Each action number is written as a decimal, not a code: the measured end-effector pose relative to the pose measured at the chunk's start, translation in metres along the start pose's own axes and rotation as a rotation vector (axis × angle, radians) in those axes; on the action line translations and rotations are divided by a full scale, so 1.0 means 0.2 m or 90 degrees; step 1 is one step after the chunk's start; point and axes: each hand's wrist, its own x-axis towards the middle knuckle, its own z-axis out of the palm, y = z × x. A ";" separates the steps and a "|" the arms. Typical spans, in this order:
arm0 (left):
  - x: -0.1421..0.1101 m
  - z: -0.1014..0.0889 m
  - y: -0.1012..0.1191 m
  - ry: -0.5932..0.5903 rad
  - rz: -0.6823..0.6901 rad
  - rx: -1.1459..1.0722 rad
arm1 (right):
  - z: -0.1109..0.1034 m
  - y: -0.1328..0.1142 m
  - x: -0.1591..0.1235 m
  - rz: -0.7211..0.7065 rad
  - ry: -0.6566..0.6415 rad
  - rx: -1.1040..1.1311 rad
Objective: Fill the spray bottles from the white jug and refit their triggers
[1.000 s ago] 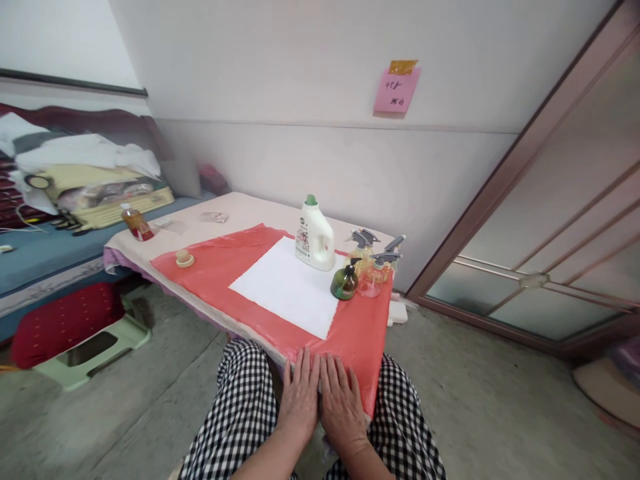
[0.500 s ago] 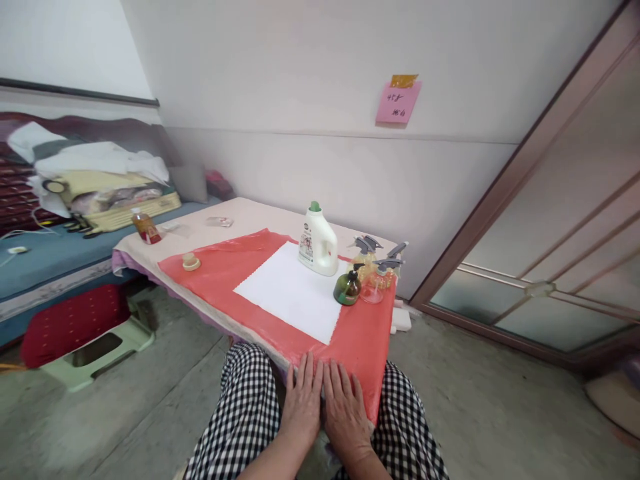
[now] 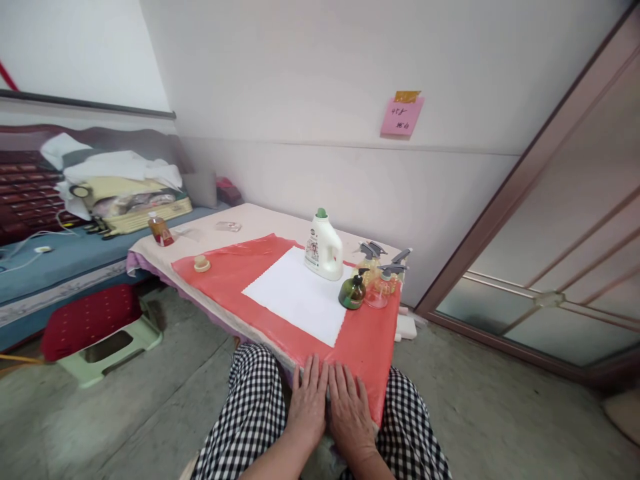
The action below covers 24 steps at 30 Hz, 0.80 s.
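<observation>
My left hand (image 3: 307,400) and my right hand (image 3: 350,410) lie flat side by side on the near edge of a red cloth (image 3: 240,263) that covers the low table (image 3: 250,220). Fingers of both are stretched out and hold nothing. Beyond them a white sheet (image 3: 300,293) lies on the red cloth. At its far side stands a white jug with a green cap (image 3: 324,245), with a dark green pump bottle (image 3: 353,293) and grey-headed spray bottles (image 3: 383,270) to its right.
A small round tan object (image 3: 202,264) and an amber bottle (image 3: 160,230) sit at the table's left end. A red stool (image 3: 87,323) stands on the floor at left, a bed with bedding (image 3: 115,180) behind it. A sliding door (image 3: 550,267) is at right, a pink note (image 3: 401,115) on the wall.
My hands have stayed in place on the cloth's edge. The view has drifted, so the table and wall note sit a little lower and further right in the picture.
</observation>
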 end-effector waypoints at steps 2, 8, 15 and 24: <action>0.00 -0.01 0.00 -0.008 -0.002 -0.014 | 0.00 0.00 0.00 -0.001 0.003 -0.002; -0.01 -0.03 -0.01 -0.040 0.003 -0.040 | -0.03 0.00 0.00 -0.004 0.024 0.003; -0.01 -0.05 -0.02 -0.043 0.001 -0.068 | -0.07 -0.01 0.00 -0.008 0.027 0.008; 0.00 -0.09 -0.01 -0.063 -0.006 -0.104 | -0.10 -0.02 -0.05 0.000 0.017 0.001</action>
